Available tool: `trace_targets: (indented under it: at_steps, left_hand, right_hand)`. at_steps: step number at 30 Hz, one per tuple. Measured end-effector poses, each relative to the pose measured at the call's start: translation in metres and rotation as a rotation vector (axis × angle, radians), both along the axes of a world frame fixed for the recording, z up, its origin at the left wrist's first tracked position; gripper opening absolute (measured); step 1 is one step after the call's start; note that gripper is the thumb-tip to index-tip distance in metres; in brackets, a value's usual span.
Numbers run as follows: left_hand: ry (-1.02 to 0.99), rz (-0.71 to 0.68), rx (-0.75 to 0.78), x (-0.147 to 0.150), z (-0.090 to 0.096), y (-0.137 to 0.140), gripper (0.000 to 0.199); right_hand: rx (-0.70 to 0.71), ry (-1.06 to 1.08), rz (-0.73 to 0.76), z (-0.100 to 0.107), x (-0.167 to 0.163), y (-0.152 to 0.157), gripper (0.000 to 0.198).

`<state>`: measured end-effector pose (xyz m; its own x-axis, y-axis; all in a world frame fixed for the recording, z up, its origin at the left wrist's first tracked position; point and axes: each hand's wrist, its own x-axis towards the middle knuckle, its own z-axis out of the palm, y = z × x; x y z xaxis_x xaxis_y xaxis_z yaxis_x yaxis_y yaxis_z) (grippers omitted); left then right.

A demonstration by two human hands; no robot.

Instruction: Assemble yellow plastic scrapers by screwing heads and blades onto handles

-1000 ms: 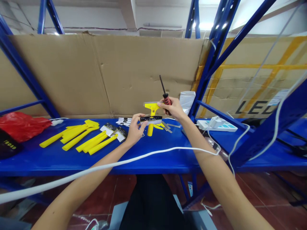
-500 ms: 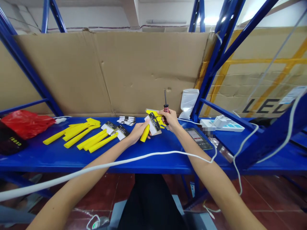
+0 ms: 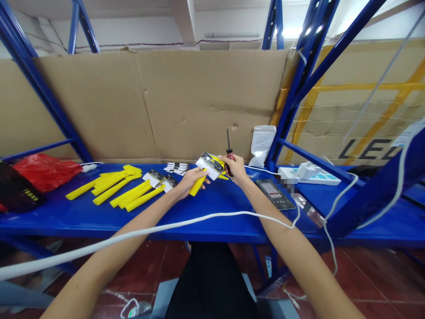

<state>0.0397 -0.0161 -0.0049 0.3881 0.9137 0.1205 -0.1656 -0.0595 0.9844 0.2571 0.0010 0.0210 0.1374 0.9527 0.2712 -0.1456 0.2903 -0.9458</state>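
Observation:
My left hand [image 3: 190, 182] is closed round a yellow-handled scraper [image 3: 198, 185], whose wide head carries a black and white card sleeve [image 3: 210, 166]. In my right hand [image 3: 236, 168] is a screwdriver [image 3: 229, 153] with a red and black handle, its shaft pointing up. The fingers of that hand are close to the card's right end; whether they touch it I cannot tell. Behind the sleeve, more yellow pieces [image 3: 224, 173] lie on the blue shelf, partly hidden. Left of my hands, several yellow scrapers [image 3: 133, 195] rest on the shelf, some with card sleeves.
A stack of folded cards [image 3: 176, 168] lies behind my left hand. At right are a phone [image 3: 275, 194], a power strip [image 3: 310, 175] and a white pouch [image 3: 262, 144]. A white cable [image 3: 212, 215] crosses above both forearms. A red plastic bag [image 3: 48, 170] sits far left.
My left hand has turned the scraper, so its card sleeve now tilts differently and shows more white. The screwdriver stays upright in my right hand. The whole view has shifted slightly.

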Motion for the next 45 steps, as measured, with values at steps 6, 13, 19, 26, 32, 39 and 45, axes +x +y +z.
trace_targets:
  at_steps: [6,13,19,26,32,39,45]
  left_hand:
    - [0.060,0.085,0.043,-0.001,0.001,-0.003,0.048]
    - [0.018,0.216,0.166,0.000,0.005,-0.003,0.060]
    - [0.049,0.273,0.269,-0.005,0.009,-0.001,0.066]
    - [0.236,0.233,0.338,-0.010,0.003,0.007,0.060]
    - [0.470,0.350,0.553,-0.018,-0.006,0.015,0.053]
    - [0.635,0.464,0.901,-0.022,-0.006,0.013,0.046]
    - [0.081,0.227,0.376,-0.009,0.003,0.008,0.050]
  right_hand:
    - [0.004,-0.034,0.040,0.000,0.000,0.002,0.045]
    - [-0.002,-0.094,0.172,0.005,-0.002,-0.007,0.063]
    - [0.040,-0.180,0.225,0.002,-0.005,-0.010,0.061]
    - [0.052,-0.078,-0.013,0.000,0.000,0.001,0.052]
    - [0.055,-0.034,-0.101,-0.004,0.003,0.008,0.045]
    - [0.099,0.027,0.008,0.002,0.000,0.002,0.058]
    - [0.117,0.081,0.030,0.004,0.000,-0.001,0.061]
